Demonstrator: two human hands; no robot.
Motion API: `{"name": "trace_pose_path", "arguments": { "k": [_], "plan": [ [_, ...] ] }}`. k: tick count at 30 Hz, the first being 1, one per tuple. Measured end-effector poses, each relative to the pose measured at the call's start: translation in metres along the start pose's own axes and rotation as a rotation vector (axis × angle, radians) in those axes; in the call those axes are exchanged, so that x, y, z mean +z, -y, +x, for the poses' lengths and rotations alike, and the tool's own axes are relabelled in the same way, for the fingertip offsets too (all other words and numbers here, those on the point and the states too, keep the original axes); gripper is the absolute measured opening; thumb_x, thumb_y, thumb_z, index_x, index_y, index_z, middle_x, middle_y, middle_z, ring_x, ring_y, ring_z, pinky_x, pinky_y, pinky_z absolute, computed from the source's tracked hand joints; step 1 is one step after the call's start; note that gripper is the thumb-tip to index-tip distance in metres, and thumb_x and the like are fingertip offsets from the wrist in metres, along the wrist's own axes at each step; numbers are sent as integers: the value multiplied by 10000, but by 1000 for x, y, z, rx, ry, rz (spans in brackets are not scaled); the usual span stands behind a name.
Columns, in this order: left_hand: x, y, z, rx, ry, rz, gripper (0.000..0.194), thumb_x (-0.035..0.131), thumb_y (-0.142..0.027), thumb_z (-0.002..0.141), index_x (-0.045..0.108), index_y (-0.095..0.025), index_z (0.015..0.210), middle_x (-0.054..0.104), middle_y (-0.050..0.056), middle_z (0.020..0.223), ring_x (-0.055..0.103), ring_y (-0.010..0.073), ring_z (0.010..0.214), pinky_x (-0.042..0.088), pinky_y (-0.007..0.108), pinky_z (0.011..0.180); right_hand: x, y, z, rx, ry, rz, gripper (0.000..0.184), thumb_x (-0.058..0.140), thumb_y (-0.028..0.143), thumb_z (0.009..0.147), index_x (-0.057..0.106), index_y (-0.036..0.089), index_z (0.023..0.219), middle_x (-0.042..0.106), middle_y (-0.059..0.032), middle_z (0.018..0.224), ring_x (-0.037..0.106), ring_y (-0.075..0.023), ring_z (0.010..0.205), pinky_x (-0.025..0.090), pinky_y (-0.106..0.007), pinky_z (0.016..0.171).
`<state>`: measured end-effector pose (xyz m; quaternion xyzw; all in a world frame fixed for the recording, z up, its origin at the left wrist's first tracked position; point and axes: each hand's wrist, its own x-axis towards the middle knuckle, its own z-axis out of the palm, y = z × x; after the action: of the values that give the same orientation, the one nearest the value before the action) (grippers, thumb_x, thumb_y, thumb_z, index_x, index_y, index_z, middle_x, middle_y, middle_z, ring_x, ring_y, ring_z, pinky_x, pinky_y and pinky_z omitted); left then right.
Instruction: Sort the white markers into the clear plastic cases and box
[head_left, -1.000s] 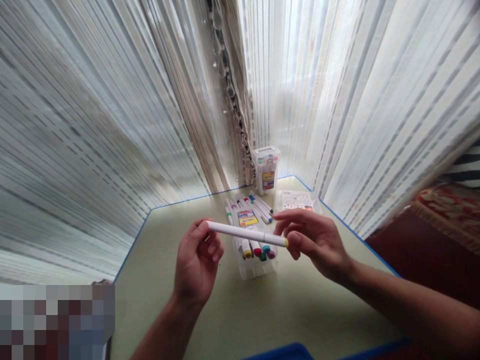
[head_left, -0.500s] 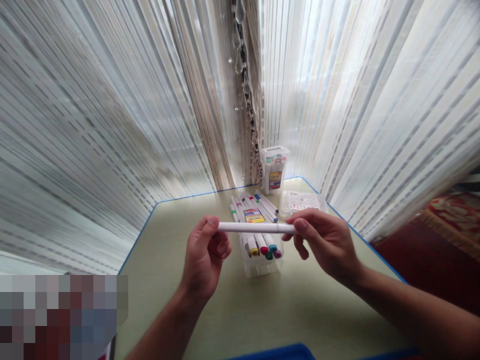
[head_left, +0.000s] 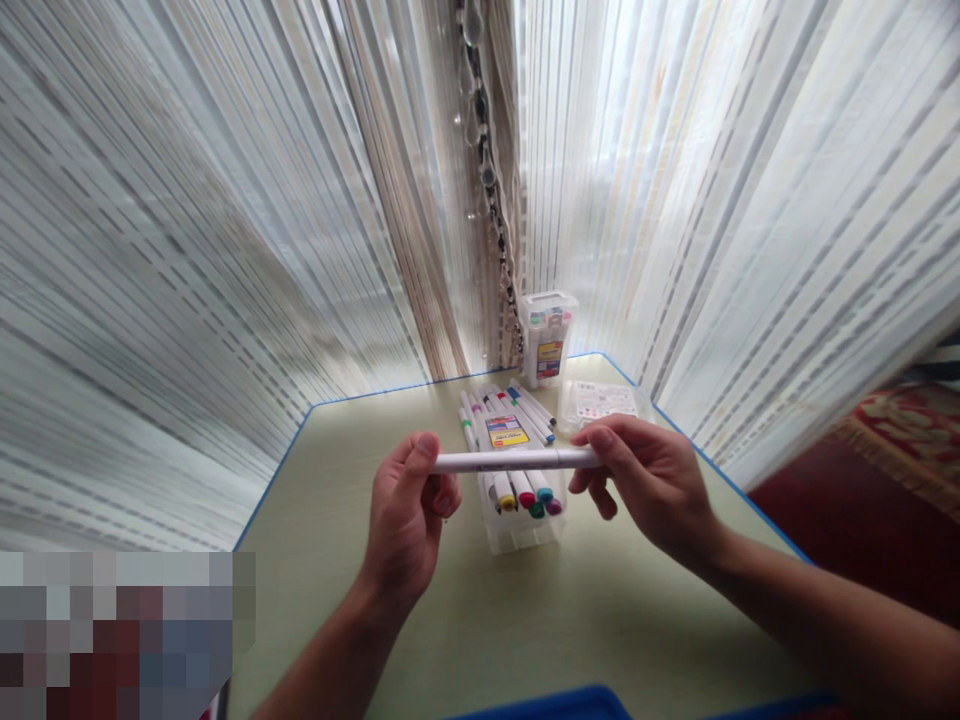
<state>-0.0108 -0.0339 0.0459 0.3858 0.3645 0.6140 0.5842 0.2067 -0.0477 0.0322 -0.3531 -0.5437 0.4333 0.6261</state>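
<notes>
A white marker (head_left: 517,460) is stretched level between my two hands, above the table. My left hand (head_left: 409,505) pinches its left end between thumb and fingers. My right hand (head_left: 649,480) grips the other end, beyond the cap seam. Dark printing shows along the barrel. Behind and below it lies a clear plastic case (head_left: 525,538) on its side, with several markers with coloured ends (head_left: 526,499) inside. A yellow, red and blue label (head_left: 508,431) shows on the case. More white markers (head_left: 529,408) lie just past it.
A closed clear case of markers (head_left: 548,345) stands upright at the table's far corner. Beside it lies a flat clear plastic piece (head_left: 600,402) with printing. String curtains (head_left: 225,200) hang behind the pale green table (head_left: 322,450). A blue object (head_left: 555,705) sits at the near edge.
The marker has rolled a little between my fingers, so dark printing now shows on its barrel. Both hands stay in nearly the same place.
</notes>
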Motion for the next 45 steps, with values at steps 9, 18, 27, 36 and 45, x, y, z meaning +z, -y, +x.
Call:
{"name": "trace_pose_path", "arguments": {
  "k": [9,18,27,36,45],
  "plan": [
    [1,-1,-2,96,-97,54,449,797,-455,775,474,-178,631,447,-55,466,367,61,425,282,201,423,0,1,-1,-84,45,-7,120,739,290,883,739,170,885,728,-31,631,558,-87,352,421,-181,335],
    [3,-7,-10,79,38,-119,326,863,-399,712,675,-168,845,495,-63,570,404,36,437,324,157,415,-2,-1,0,-19,2,-32,129,742,286,884,745,182,960,667,3,603,540,-76,364,404,-177,350],
    [1,-15,-22,-143,482,-296,330,861,-196,712,778,-231,1029,755,72,817,540,62,448,398,176,409,-7,-7,2,134,-11,103,182,689,328,921,727,196,1041,668,-24,733,496,-57,402,312,-181,365],
    [2,-17,-18,-144,381,-327,274,872,-193,689,780,-185,947,740,69,754,500,43,425,362,165,412,-2,-7,4,136,-34,84,167,710,337,896,732,195,980,676,-27,720,493,-63,400,311,-182,359],
    [-2,-13,-10,-96,328,-317,262,875,-269,703,781,-178,930,708,37,711,474,31,443,351,161,447,-3,-6,5,114,-43,87,158,731,326,878,725,182,942,668,-13,681,488,-60,387,337,-177,358]
  ]
}}
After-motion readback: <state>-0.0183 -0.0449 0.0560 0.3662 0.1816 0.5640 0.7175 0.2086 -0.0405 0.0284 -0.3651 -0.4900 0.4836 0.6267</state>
